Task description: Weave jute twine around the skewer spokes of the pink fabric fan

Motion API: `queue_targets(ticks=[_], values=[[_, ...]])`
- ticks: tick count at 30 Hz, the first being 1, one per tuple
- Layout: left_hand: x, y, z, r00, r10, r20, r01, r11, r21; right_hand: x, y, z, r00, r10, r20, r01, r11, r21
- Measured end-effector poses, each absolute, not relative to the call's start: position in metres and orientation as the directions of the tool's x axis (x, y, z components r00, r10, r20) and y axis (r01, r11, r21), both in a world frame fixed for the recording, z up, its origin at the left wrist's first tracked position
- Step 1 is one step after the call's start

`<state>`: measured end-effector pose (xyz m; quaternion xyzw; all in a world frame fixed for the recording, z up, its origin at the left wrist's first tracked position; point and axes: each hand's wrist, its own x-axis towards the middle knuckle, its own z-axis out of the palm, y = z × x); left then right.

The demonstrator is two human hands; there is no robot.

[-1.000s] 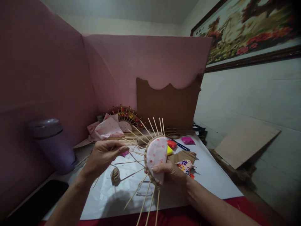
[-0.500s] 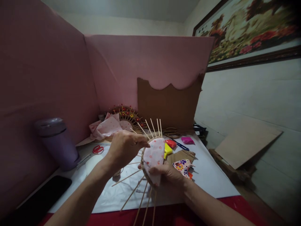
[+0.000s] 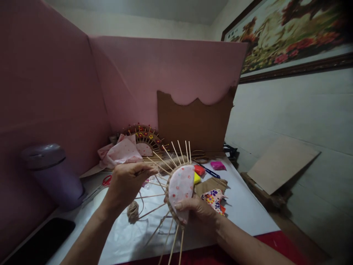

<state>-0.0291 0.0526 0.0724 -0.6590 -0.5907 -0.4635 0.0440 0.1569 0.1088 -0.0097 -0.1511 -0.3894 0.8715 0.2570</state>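
Observation:
My right hand (image 3: 197, 210) grips a half-round craft piece (image 3: 180, 186) covered in pink flowered cloth, with several thin wooden skewers fanning out from its rim. It is held upright above the white table sheet (image 3: 242, 209). My left hand (image 3: 127, 182) is to the left of it, fingers pinched together near the skewers; a thin jute twine seems to run from there down to a small twine ball (image 3: 133, 211) on the sheet. What the pinch holds is too thin to be sure of.
A purple flask (image 3: 52, 173) stands at the left, a black phone (image 3: 41, 241) lies near the front left. Red scissors (image 3: 106, 180), pink cloth (image 3: 121, 152), a finished fan piece (image 3: 145, 138), coloured packets (image 3: 217, 165) and cardboard (image 3: 193, 121) sit at the back. Pink boards wall the left and rear.
My left hand drew back to the left from the rim of the piece, pinched. The piece stayed in my right hand; the view shifted slightly.

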Motion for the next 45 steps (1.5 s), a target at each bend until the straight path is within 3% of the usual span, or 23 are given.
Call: queue_targets(ticks=[3, 6, 11, 14, 18, 23, 27, 30, 36, 45], values=[[-0.039, 0.05, 0.072, -0.159, 0.725, 0.67, 0.846, -0.25, 0.471, 0.159, 0.111, -0.008, -0.847, 0.526, -0.071, -0.3, -0.585, -0.753], [-0.047, 0.046, 0.076, -0.24, 0.727, 0.644, 0.774, -0.256, 0.578, 0.161, 0.112, -0.008, -0.855, 0.514, -0.073, -0.296, -0.6, -0.743], [-0.06, 0.05, 0.075, -0.413, 0.805, 0.426, 0.437, -0.235, 0.868, 0.163, 0.111, -0.006, -0.858, 0.511, -0.059, -0.309, -0.603, -0.735], [-0.058, 0.062, 0.062, -0.423, 0.874, 0.238, 0.154, -0.189, 0.97, 0.165, 0.109, -0.005, -0.877, 0.481, -0.016, -0.3, -0.572, -0.763], [-0.039, 0.08, 0.036, -0.235, 0.972, -0.014, -0.269, -0.051, 0.962, 0.167, 0.107, -0.007, -0.909, 0.418, 0.008, -0.259, -0.548, -0.795], [-0.017, 0.083, 0.029, -0.05, 0.989, -0.139, -0.416, 0.106, 0.903, 0.166, 0.104, -0.011, -0.96, 0.279, -0.019, -0.167, -0.628, -0.76], [-0.01, 0.077, 0.035, -0.004, 0.996, -0.092, -0.489, 0.078, 0.869, 0.167, 0.104, -0.009, -0.957, 0.281, 0.069, -0.219, -0.547, -0.808], [-0.006, 0.074, 0.036, -0.001, 0.998, 0.064, -0.425, -0.058, 0.903, 0.17, 0.107, -0.005, -0.951, 0.292, 0.1, -0.245, -0.514, -0.822], [-0.01, 0.074, 0.041, 0.042, 0.947, 0.317, 0.005, -0.318, 0.948, 0.174, 0.117, 0.001, -0.908, 0.404, 0.114, -0.318, -0.484, -0.815], [-0.002, 0.068, 0.048, 0.145, 0.901, 0.409, 0.343, -0.433, 0.833, 0.171, 0.115, -0.002, -0.904, 0.405, 0.138, -0.342, -0.492, -0.801]])
